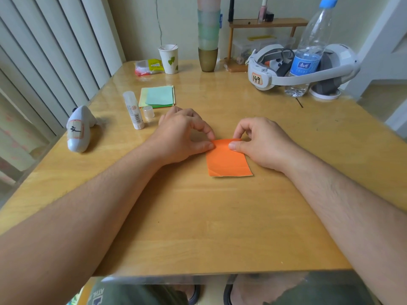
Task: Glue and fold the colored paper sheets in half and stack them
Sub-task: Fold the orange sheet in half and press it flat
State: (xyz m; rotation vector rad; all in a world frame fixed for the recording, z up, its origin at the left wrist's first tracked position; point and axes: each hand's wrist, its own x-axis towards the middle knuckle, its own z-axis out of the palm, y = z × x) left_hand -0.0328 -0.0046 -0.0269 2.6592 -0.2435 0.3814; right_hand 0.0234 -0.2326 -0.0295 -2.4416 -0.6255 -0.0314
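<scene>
pinching the far edge of a folded orange paper sheet [228, 158] near the middle of the light wooden table [220, 216], the left hand [182, 137] and right hand [262, 142] both grip it with curled thumb and forefinger; a stack of green paper sheets [157, 96] and a white glue stick [133, 110] lie toward the far left corner.

Both hands [185, 135] [262, 143] pinch the orange paper's [229, 160] far edge.
</scene>
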